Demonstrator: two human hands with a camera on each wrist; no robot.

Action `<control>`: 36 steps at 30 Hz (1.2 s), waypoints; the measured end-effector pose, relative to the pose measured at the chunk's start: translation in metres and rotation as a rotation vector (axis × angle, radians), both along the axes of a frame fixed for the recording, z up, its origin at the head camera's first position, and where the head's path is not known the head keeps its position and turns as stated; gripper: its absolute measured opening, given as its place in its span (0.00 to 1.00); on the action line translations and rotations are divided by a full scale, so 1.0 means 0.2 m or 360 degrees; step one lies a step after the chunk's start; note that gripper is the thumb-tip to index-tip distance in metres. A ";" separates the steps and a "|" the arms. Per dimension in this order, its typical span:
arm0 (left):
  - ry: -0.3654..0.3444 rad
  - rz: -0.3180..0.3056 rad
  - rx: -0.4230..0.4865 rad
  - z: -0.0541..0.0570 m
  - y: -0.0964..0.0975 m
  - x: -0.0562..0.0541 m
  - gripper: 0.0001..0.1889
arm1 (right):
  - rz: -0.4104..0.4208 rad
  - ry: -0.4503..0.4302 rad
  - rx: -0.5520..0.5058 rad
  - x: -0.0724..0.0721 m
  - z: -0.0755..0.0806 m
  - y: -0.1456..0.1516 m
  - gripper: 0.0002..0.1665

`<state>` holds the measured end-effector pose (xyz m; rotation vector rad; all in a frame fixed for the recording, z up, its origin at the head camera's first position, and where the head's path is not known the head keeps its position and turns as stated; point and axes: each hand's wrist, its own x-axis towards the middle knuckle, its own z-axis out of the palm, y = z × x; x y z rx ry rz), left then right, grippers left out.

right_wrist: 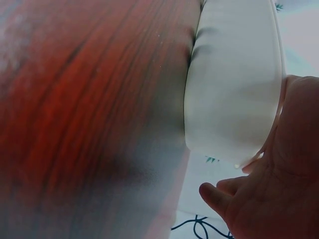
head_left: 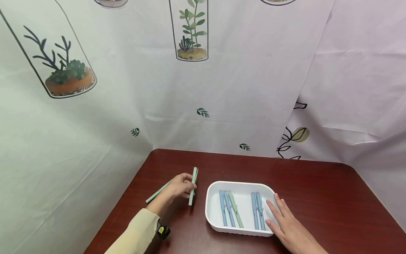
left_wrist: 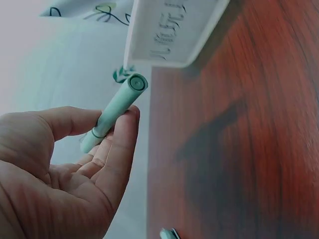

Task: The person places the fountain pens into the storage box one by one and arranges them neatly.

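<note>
My left hand [head_left: 179,187] pinches a light green pen [head_left: 194,175] between thumb and fingers, above the table and left of the white tray [head_left: 234,230]. In the left wrist view the end of this pen [left_wrist: 117,107] points towards the camera. A second green pen [head_left: 156,193] lies on the table, partly hidden behind the left hand. My right hand [head_left: 293,227] is at the tray's right side, its fingers straight and spread over the rim. Inside the tray, two blue pens [head_left: 223,208] and a green pen [head_left: 235,210] lie at the left, two more blue pens [head_left: 257,211] at the right.
The tray stands on a dark red-brown wooden table [head_left: 301,183]. A pale printed cloth [head_left: 222,88] hangs behind the table and along its sides. A dark device with a yellow-green mark [head_left: 163,231] sits at the left wrist.
</note>
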<state>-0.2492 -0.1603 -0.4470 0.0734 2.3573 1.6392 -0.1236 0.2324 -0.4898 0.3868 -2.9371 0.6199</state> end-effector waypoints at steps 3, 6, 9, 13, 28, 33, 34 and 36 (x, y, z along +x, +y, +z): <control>0.0005 -0.0036 0.0018 0.03 0.02 0.03 0.19 | 0.0002 0.0002 -0.0007 0.00 0.00 0.00 0.39; 0.0008 -0.0055 0.0029 0.05 0.05 0.05 0.20 | 0.0005 0.0017 -0.0013 0.00 0.00 0.00 0.39; 0.0006 -0.0073 0.0047 0.06 0.07 0.06 0.21 | 0.0009 0.0015 -0.0018 0.00 0.00 0.00 0.39; 0.0001 -0.0106 0.0101 0.07 0.10 0.09 0.23 | 0.0011 0.0014 -0.0023 0.00 0.00 0.00 0.39; 0.0006 -0.0172 0.0163 0.07 0.24 0.16 0.26 | 0.0046 0.0095 -0.0031 0.00 -0.01 0.00 0.39; -0.0016 -0.0192 0.0163 0.07 0.30 0.18 0.25 | 0.0045 0.0149 -0.0012 0.00 -0.02 0.00 0.38; -0.0014 -0.0198 0.0164 0.07 0.32 0.18 0.26 | 0.0048 0.0159 -0.0016 0.00 -0.02 0.00 0.38; -0.0009 -0.0215 0.0175 0.08 0.34 0.18 0.26 | 0.0055 0.0178 -0.0030 0.00 -0.02 0.00 0.38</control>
